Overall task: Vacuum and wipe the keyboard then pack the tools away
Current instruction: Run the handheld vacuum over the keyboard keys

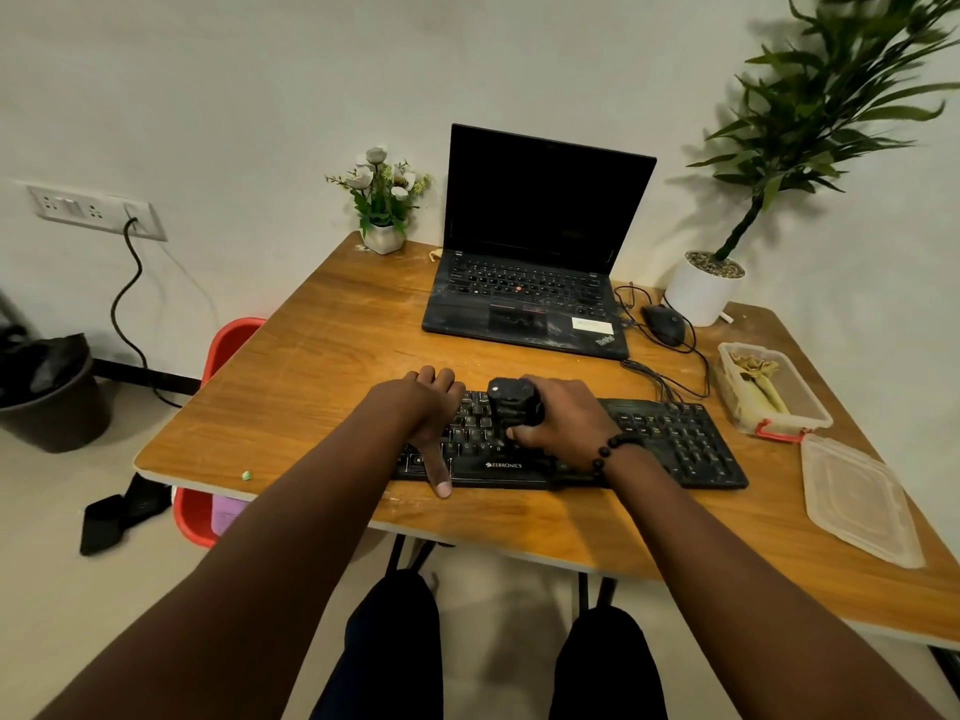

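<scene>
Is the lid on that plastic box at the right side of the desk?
No, the plastic box stands open with its contents showing, and its lid lies flat on the table just in front of it.

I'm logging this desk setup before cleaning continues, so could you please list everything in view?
keyboard: 1, black, table front
mini vacuum: 1, black, on keyboard
laptop: 1, black, open, table back
mouse: 1, black, right of laptop
container: 1, clear, open, cloth inside, table right
lid: 1, clear, beside container
flower pot: 1, white, back left
tall plant: 1, white pot, back right
table: 1, wooden
bin: 1, dark, floor left
red tub: 1, beneath table's left edge
left hand: flat on keyboard
right hand: grip around vacuum
</scene>
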